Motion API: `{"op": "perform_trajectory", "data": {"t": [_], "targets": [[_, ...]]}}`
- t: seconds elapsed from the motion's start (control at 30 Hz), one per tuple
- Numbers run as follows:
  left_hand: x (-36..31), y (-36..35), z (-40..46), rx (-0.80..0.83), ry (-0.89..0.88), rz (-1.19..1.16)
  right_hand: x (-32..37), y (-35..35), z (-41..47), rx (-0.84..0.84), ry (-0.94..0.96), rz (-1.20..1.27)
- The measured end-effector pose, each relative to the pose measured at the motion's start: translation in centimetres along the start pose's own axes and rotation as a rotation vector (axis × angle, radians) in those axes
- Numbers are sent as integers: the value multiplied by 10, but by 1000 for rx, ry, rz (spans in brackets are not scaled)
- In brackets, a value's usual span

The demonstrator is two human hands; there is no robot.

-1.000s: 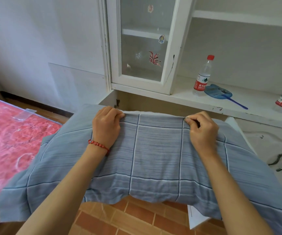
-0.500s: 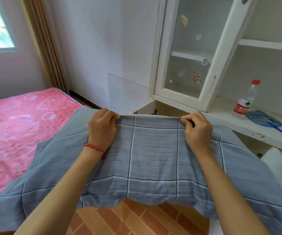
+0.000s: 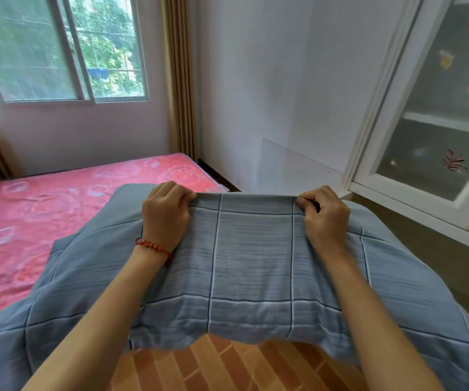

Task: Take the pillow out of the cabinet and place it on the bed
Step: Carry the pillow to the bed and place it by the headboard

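Observation:
I hold a blue-grey checked pillow (image 3: 253, 266) in the air in front of me, above the floor. My left hand (image 3: 165, 214), with a red bead bracelet at the wrist, grips the pillow's far edge. My right hand (image 3: 325, 215) pinches the same edge further right. The pillow's left corner overlaps my view of the bed (image 3: 30, 210), which has a red flowered cover and lies to the left. The white cabinet (image 3: 397, 176) with a glass door stands to the right, apart from the pillow.
A window (image 3: 58, 49) and a brown curtain (image 3: 181, 77) are behind the bed. A white wall (image 3: 270, 94) fills the corner between bed and cabinet. Orange tiled floor (image 3: 227, 365) shows below the pillow.
My view has swung left, away from the cabinet and toward the bed and window. The pillow has come along in both hands, same grip. The bottle and shelf have left the view.

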State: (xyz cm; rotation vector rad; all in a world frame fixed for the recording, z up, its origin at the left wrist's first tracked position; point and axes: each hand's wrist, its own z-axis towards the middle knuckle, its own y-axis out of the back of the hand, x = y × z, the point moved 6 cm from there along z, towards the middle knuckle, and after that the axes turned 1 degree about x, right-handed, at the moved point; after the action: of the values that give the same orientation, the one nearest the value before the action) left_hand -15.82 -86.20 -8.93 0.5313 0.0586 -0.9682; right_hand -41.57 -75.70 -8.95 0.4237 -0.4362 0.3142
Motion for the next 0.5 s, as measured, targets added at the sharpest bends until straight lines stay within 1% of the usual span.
{"op": "perform_trajectory", "data": {"t": [0.13,0.37,0.5], "targets": [[51,28,3,-27,0,56,28,-58,4,28,12,50],[141,63,8,-63,83,134,71,-154,15,90,21,133],[190,75,13,-72,119,219,85,-217,25,143,31,184]]}}
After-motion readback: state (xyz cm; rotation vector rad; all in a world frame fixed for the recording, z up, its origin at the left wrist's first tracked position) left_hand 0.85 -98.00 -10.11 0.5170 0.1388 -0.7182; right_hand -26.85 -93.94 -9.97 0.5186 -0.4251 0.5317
